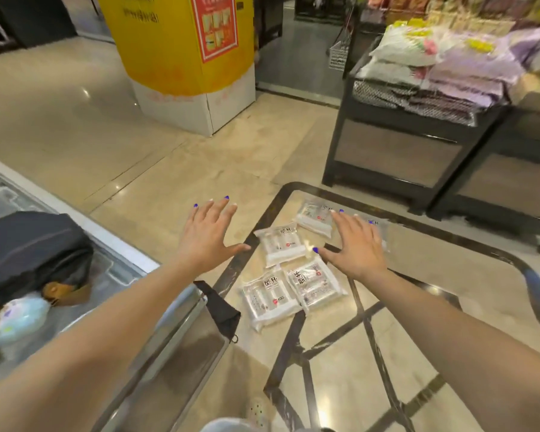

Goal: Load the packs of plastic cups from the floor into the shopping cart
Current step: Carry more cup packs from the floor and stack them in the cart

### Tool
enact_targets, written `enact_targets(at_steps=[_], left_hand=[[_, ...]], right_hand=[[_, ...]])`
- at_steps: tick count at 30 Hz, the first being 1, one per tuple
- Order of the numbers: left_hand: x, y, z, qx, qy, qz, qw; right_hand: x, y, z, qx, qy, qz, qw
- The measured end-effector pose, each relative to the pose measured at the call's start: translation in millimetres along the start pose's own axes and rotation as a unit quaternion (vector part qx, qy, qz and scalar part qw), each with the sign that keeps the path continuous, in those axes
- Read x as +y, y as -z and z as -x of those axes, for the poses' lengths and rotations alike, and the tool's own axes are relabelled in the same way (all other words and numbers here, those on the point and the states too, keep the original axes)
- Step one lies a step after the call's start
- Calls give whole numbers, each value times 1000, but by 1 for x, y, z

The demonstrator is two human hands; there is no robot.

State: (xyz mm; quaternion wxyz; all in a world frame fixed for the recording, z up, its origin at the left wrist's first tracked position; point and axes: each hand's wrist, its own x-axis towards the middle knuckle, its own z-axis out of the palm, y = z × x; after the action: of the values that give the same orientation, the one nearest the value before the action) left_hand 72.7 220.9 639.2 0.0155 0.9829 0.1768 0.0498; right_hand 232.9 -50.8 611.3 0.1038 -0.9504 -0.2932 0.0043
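Several clear packs of plastic cups lie on the tiled floor ahead of me: one at the back [314, 218], one in the middle [280, 245], two side by side nearer me [268, 299] [316, 286], and another [379, 227] mostly hidden behind my right hand. My left hand [207, 235] is stretched out above the floor left of the packs, fingers spread, holding nothing. My right hand [356, 243] is spread flat above the right-hand packs, also holding nothing. No shopping cart shows clearly in the frame.
A glass-topped freezer chest [113, 266] with a black bag [28, 247] on it stands at my left. A black cloth [220, 308] hangs off its corner. A yellow pillar [181, 51] stands ahead, and a dark display stand [399, 141] with bagged goods at right.
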Motion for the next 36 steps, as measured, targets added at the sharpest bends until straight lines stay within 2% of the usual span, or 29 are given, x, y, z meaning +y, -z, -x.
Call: enact_targets(at_steps=[9, 22, 30, 36], left_hand=[[7, -26, -97, -20, 9, 4, 1000], [63, -96, -193, -63, 144, 23, 987], [51, -154, -197, -102, 176, 21, 979], [24, -234, -206, -129, 195, 43, 971]], right_hand=[[30, -15, -98, -14, 2, -4, 1000], [109, -59, -257, -88, 135, 31, 986], [117, -120, -286, -126, 176, 32, 976], [117, -204, -302, -148, 171, 23, 974]])
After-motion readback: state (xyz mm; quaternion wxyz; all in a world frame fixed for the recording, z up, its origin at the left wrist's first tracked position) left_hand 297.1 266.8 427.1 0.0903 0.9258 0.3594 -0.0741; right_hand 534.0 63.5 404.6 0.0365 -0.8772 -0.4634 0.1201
